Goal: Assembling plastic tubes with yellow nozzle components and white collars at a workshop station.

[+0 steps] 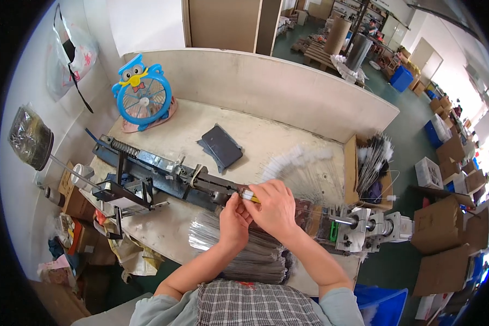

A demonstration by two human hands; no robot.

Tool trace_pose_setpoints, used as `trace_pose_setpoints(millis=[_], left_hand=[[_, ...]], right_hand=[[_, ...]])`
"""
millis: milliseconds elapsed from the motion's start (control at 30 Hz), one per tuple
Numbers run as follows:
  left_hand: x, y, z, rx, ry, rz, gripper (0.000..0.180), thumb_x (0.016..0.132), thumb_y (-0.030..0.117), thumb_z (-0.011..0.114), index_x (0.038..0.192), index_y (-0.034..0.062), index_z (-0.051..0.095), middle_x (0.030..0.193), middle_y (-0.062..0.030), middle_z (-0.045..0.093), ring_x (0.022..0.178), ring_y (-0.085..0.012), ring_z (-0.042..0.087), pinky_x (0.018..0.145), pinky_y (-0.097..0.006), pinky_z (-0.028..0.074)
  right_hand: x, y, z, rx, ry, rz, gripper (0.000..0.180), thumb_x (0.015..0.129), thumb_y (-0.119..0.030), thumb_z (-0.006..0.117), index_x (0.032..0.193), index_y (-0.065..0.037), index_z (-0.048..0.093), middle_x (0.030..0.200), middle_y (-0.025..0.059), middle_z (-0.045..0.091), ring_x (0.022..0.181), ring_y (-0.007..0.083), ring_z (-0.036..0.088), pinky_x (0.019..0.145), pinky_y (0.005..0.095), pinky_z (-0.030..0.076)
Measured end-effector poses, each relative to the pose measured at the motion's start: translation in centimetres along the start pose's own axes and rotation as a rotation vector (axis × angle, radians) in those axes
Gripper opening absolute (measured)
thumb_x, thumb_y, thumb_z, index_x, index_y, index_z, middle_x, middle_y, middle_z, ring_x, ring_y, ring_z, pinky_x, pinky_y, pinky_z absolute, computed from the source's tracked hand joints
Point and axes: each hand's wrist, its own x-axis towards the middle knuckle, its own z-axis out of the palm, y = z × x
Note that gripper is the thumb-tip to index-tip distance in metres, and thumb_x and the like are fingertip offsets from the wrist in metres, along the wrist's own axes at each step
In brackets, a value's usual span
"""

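Note:
Both hands meet over the middle of a long dark metal bench machine (163, 175). My right hand (274, 206) is closed around a small yellow and white piece (249, 195), whose kind I cannot make out. Just to its left, my left hand (235, 221) has its fingers pinched together beside the machine's block. What they hold, if anything, is hidden. Under my forearms lies a thick bundle of thin metal wire rods (255, 258). Beyond my right hand, thin rods with white bristly ends (299, 160) are fanned out on the table.
A blue cartoon-shaped fan (144, 100) stands at the back left. A dark flat pad (221, 146) lies mid-table. At the right are a cardboard box (351, 168) of brushes and a metal shaft mechanism (369, 225). A lever frame (126, 195) sticks out front left. A blue bin (383, 304) stands below.

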Motion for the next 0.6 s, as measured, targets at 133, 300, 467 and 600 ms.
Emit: trace_pose_setpoints(millis=[133, 300, 467, 600], left_hand=[[-0.3, -0.4, 0.4, -0.01, 0.004, 0.011, 0.017, 0.093, 0.02, 0.05, 0.098, 0.0045, 0.056, 0.098, -0.0075, 0.062, 0.093, -0.018, 0.062, 0.08, -0.032, 0.049], [0.2, -0.6, 0.4, -0.04, 0.017, 0.074, 0.009, 0.089, 0.01, 0.055, 0.095, 0.0031, 0.056, 0.096, -0.0066, 0.062, 0.087, -0.0157, 0.062, 0.076, -0.029, 0.051], [0.2, -0.5, 1.0, 0.01, 0.053, 0.081, 0.008, 0.088, 0.007, 0.055, 0.094, 0.0023, 0.056, 0.095, -0.0061, 0.062, 0.085, -0.0143, 0.062, 0.076, -0.027, 0.051], [0.1, -0.6, 0.5, -0.04, 0.044, 0.076, 0.009, 0.088, 0.005, 0.054, 0.096, 0.002, 0.056, 0.095, -0.0063, 0.062, 0.085, -0.0149, 0.062, 0.077, -0.028, 0.051]], right_hand=[[-0.6, 0.9, -0.4, -0.028, 0.078, -0.032, 0.025, 0.071, -0.021, 0.07, 0.094, -0.012, 0.066, 0.093, 0.0, 0.062, 0.097, 0.0213, 0.053, 0.077, 0.0371, 0.044], [-0.7, 1.3, -0.6, -0.027, 0.116, -0.128, 0.021, 0.067, -0.018, 0.072, 0.088, -0.017, 0.07, 0.091, -0.0017, 0.062, 0.099, 0.022, 0.054, 0.077, 0.0373, 0.045], [-1.2, 2.7, -1.5, 0.003, 0.07, -0.145, 0.021, 0.068, -0.018, 0.072, 0.089, -0.017, 0.069, 0.094, -0.0016, 0.061, 0.1, 0.0227, 0.053, 0.077, 0.0382, 0.045], [-0.9, 1.7, -1.3, 0.017, 0.059, -0.159, 0.022, 0.069, -0.017, 0.072, 0.091, -0.017, 0.067, 0.096, -0.001, 0.06, 0.103, 0.0245, 0.052, 0.079, 0.0394, 0.044]])
